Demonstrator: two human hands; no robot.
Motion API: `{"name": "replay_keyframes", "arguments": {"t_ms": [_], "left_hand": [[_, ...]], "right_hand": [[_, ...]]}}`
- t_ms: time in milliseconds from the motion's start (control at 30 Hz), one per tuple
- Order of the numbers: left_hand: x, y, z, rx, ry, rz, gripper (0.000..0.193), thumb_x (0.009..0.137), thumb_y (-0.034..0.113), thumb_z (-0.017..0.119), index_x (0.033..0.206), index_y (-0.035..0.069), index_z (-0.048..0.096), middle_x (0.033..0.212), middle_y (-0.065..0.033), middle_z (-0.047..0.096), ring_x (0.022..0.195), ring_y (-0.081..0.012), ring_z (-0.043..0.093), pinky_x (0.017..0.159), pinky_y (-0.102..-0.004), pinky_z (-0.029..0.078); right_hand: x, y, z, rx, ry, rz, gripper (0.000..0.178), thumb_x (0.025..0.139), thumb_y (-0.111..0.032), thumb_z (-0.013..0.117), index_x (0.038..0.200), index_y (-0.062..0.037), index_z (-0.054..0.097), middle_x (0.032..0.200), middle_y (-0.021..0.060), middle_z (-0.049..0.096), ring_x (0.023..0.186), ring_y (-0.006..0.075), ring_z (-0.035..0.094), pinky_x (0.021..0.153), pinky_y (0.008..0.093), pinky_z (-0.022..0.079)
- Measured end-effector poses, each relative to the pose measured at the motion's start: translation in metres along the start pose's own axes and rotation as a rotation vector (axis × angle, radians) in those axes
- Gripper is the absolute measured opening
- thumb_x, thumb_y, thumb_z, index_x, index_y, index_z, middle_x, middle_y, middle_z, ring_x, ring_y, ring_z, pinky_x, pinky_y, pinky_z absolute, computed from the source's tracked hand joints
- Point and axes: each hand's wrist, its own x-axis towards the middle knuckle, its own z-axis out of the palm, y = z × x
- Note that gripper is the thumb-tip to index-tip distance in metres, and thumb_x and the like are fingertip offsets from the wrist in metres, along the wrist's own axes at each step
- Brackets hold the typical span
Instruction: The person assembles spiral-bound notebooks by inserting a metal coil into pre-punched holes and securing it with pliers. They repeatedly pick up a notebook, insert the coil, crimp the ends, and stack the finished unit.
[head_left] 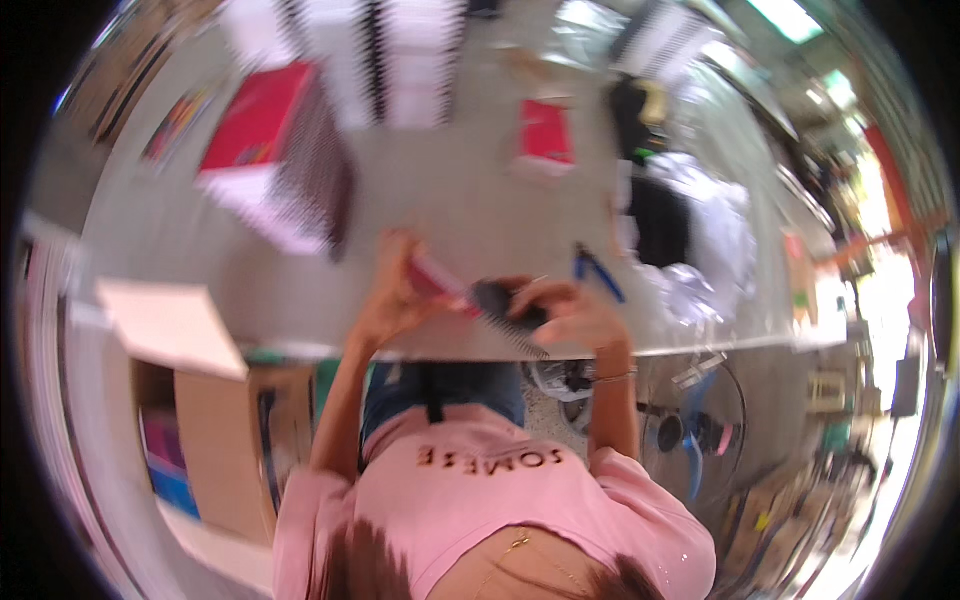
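Observation:
My left hand (pixel 392 300) is closed around a thin red-and-pink booklet (pixel 436 281), tilted over the near edge of the grey table (pixel 450 190). Close to its right, my right hand (pixel 575 315) has its fingers curled on a dark strip with comb-like teeth (pixel 518 338), which looks like black binding wire. The booklet's end and the strip nearly meet; blur hides whether they touch. A pair of blue-handled pliers (pixel 600 275) lies on the table just beyond my right hand.
At the left rises a tall stack of red-covered, wire-bound notebooks (pixel 265 125), with white stacks (pixel 415 65) behind. A small red block (pixel 546 138) sits farther out. White plastic bags (pixel 720 235) lie at the right. Below stand an open carton (pixel 225 450) and a fan (pixel 672 432).

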Motion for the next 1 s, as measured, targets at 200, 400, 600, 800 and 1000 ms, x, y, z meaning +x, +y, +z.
{"name": "replay_keyframes", "arguments": {"t_ms": [200,400,600,800,1000], "left_hand": [[-0.016,-0.016,-0.007,-0.157,0.009,-0.129,0.086,0.054,0.033,0.095,0.115,0.004,0.042,0.106,-0.0109,0.037,0.107,-0.0307,0.043,0.096,-0.0391,0.037],[-0.007,-0.007,-0.002,-0.149,-0.070,-0.070,0.087,0.052,0.039,0.094,0.112,0.007,0.040,0.104,-0.0073,0.034,0.105,-0.0258,0.039,0.095,-0.0364,0.035],[-0.011,-0.004,-0.002,-0.252,-0.066,-0.153,0.084,0.050,0.037,0.094,0.107,0.007,0.041,0.104,-0.0064,0.035,0.103,-0.0248,0.040,0.093,-0.0339,0.035],[-0.018,-0.008,-0.002,-0.280,-0.121,-0.173,0.074,0.054,0.017,0.092,0.109,0.007,0.044,0.105,-0.0067,0.039,0.103,-0.0235,0.043,0.094,-0.0339,0.037],[-0.012,0.007,0.002,-0.318,-0.143,-0.141,0.067,0.057,0.005,0.086,0.109,0.008,0.044,0.106,-0.0059,0.040,0.104,-0.0215,0.045,0.094,-0.0336,0.038]], "right_hand": [[0.013,-0.011,0.014,-0.031,-0.112,-0.013,0.042,0.079,-0.034,0.082,0.104,-0.0022,0.071,0.112,0.0039,0.062,0.095,0.0134,0.058,0.080,0.0276,0.047],[0.008,0.003,0.007,-0.260,0.210,0.146,0.039,0.081,-0.031,0.082,0.102,-0.0005,0.069,0.108,0.0049,0.060,0.081,0.0125,0.062,0.071,0.0263,0.049],[0.008,-0.007,0.013,-0.046,0.131,0.087,0.037,0.083,-0.027,0.081,0.103,0.0017,0.068,0.099,0.0022,0.065,0.085,0.0121,0.061,0.075,0.0246,0.049],[0.019,-0.002,0.012,-0.359,0.166,0.249,0.035,0.083,-0.024,0.081,0.104,0.0019,0.068,0.130,0.0102,0.053,0.099,0.0152,0.058,0.078,0.0253,0.050],[0.007,0.004,0.014,0.109,0.038,0.002,0.033,0.083,-0.023,0.080,0.104,-0.0004,0.068,0.137,0.0098,0.050,0.102,0.0156,0.057,0.084,0.0264,0.048]]}}
